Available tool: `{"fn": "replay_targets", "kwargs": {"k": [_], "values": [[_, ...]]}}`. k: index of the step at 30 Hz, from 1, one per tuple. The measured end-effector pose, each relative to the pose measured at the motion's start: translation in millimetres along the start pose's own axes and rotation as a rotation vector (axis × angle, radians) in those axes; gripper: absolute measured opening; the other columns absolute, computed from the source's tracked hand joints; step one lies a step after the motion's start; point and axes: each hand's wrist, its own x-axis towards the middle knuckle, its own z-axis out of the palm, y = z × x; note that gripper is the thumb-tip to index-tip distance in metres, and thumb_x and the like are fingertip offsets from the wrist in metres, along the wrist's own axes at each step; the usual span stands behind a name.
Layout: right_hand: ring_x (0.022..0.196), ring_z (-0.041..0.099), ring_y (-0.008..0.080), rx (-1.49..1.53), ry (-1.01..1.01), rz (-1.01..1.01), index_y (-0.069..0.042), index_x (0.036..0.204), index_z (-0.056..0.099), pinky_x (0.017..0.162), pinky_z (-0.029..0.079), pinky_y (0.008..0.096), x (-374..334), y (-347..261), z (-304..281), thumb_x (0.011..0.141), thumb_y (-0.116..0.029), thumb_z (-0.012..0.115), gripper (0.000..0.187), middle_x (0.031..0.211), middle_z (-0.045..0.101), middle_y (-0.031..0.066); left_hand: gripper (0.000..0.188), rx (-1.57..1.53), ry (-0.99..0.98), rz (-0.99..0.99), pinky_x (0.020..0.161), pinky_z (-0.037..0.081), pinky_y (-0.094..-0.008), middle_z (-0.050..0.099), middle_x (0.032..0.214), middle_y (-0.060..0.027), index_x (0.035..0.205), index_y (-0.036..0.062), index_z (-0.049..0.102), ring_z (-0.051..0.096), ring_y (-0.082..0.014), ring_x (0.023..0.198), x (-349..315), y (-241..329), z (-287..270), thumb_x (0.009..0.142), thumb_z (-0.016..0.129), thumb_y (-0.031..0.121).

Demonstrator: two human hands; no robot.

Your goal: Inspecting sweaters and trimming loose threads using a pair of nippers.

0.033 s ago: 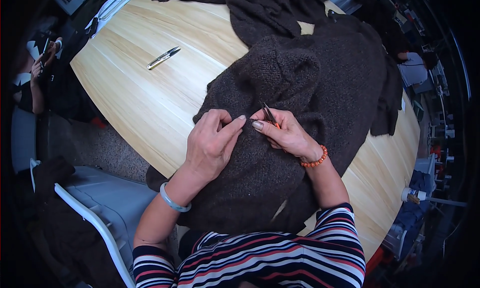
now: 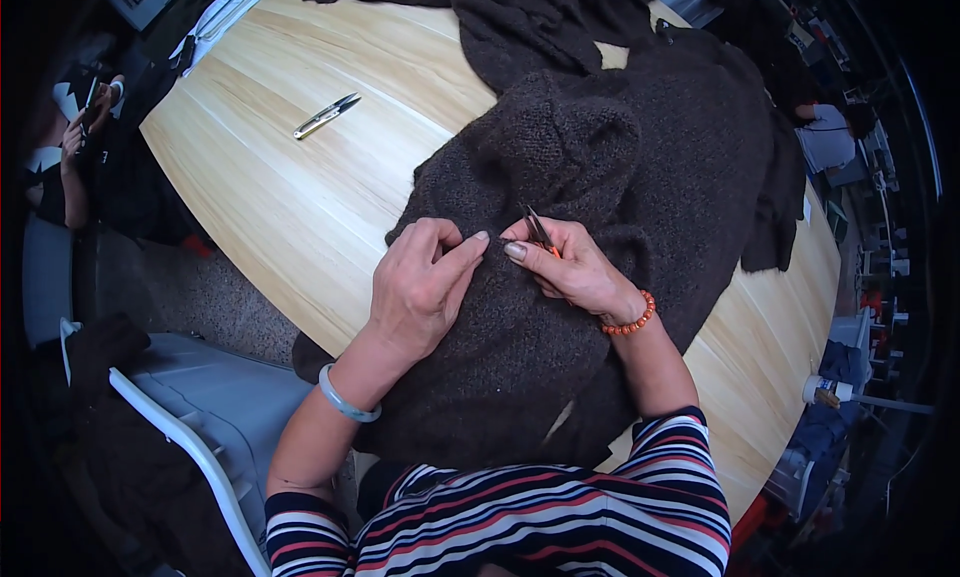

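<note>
A dark brown knitted garment (image 2: 560, 167) lies bunched over the table in front of me. Above it, my left hand (image 2: 420, 287) has thumb and forefinger pinched together; what is between them is too small to make out. My right hand (image 2: 575, 267) is closed around a pair of small thread snips (image 2: 540, 232), whose dark blades point up and away and whose orange part shows between the fingers. Its thumb and fingertip also meet at the dark knit, a short gap from the left fingertips. The snips' lower end is hidden in the palm.
A second pair of snips (image 2: 327, 117) lies on the wooden table (image 2: 270, 187) to the left. More dark knitwear (image 2: 550, 17) is heaped at the far side. A grey plastic chair (image 2: 215, 397) stands at lower left. One person (image 2: 75, 137) sits far left, another (image 2: 828, 137) far right.
My left hand has shifted very slightly to the left, away from the right fingertips. My right hand and the snips have stayed in place.
</note>
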Motion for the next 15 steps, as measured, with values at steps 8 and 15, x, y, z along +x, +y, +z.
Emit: {"fn": "replay_targets", "kwargs": {"k": [8,15], "values": [[0.048,0.034,-0.0026,0.048,-0.012,-0.011,-0.003,0.102,0.060,0.042,0.026,0.0170,1,2,-2,0.095,-0.019,0.057,0.018,0.060,0.043,-0.0111,0.025,0.062,0.069,0.192,0.055,0.042,-0.0301,0.056,0.081,-0.0072,0.094,0.0030,0.067,0.054,-0.0197,0.065,-3,-7,-2,0.069,0.070,-0.002],[0.046,0.030,-0.0014,-0.047,-0.028,-0.028,-0.004,0.106,0.059,0.042,0.023,0.0175,1,3,-3,0.097,-0.021,0.055,0.020,0.059,0.039,-0.0106,0.029,-0.035,0.076,0.270,0.052,0.041,-0.0299,0.055,0.080,-0.0067,0.092,0.0035,0.067,0.055,-0.0196,0.062,-15,8,-20,0.065,0.072,-0.005]]}}
